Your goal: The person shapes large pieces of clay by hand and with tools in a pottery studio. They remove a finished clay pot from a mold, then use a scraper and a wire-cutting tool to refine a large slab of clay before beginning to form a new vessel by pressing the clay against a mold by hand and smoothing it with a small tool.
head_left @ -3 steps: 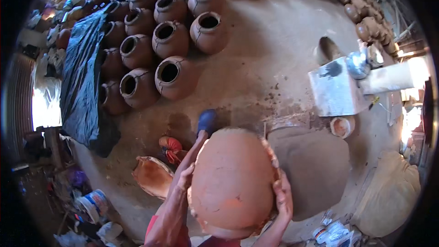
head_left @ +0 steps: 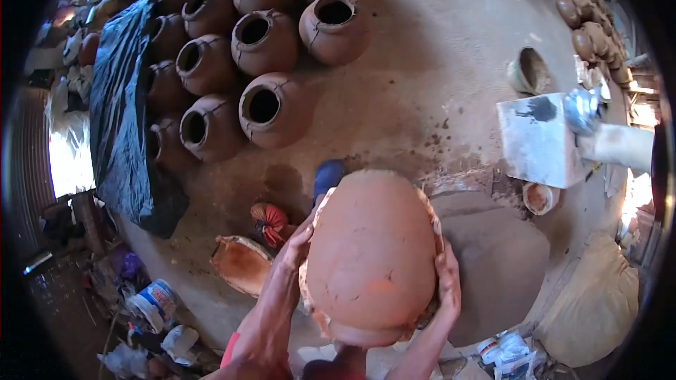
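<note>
Between my two hands I hold a large, rounded clay pot half, its smooth bulging side toward me. Ragged, paler clay sticks out along both its side edges. My left hand grips the left edge, fingers wrapped partly out of sight behind it. On the opposite edge my right hand is closed in the same way. The underside of the pot half is hidden. A hollow clay shell with an orange inside lies on the floor left of my left forearm, beside a red cloth bundle.
Rows of round clay pots stand at the far left, next to a dark plastic sheet. A flat grey clay-dusted patch lies to the right. Beyond it are a whitish block, a small bowl and a full sack.
The pot half, still in both my hands, sits slightly higher and further right in the picture. The surroundings have shifted as my view turned a little.
</note>
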`<state>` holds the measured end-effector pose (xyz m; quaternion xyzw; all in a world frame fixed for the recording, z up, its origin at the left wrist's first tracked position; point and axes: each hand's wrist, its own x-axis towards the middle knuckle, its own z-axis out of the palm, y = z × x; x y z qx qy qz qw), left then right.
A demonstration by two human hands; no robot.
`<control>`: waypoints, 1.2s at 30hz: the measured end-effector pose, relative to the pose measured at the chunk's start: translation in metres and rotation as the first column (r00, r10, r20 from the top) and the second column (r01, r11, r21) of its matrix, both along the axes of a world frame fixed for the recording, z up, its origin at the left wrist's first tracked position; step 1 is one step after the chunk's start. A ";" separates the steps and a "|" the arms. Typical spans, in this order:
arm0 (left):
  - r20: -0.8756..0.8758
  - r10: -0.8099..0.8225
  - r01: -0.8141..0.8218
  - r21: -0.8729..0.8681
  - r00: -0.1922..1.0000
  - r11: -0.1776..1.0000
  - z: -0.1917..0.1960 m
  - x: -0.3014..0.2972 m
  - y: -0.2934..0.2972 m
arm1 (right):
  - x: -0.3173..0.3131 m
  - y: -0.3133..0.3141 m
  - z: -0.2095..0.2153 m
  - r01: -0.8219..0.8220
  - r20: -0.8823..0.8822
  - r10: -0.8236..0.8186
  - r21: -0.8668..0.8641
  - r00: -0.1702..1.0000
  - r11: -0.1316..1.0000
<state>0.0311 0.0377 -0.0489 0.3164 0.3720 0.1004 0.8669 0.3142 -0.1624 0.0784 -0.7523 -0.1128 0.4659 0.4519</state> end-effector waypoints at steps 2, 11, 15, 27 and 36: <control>-0.090 0.025 -0.043 -0.199 0.996 0.979 -0.025 0.023 0.049 | 0.030 0.044 -0.038 -0.003 -0.045 0.000 -0.065 0.999 0.998; -0.275 0.344 -0.421 -0.303 0.898 0.855 -0.162 0.099 0.151 | 0.156 0.252 -0.190 -0.259 -0.173 0.222 -0.239 0.960 0.936; -0.368 0.460 -0.574 -0.315 0.808 0.756 -0.198 0.133 0.169 | 0.189 0.324 -0.221 -0.367 -0.112 0.351 -0.364 0.930 0.856; -0.294 0.548 -0.618 -0.467 0.783 0.633 -0.230 0.164 0.188 | 0.228 0.427 -0.287 -0.628 -0.274 0.593 -0.557 0.757 0.544; -0.341 0.538 -0.633 -0.500 0.771 0.591 -0.228 0.152 0.181 | 0.219 0.474 -0.290 -0.676 -0.274 0.686 -0.604 0.674 0.422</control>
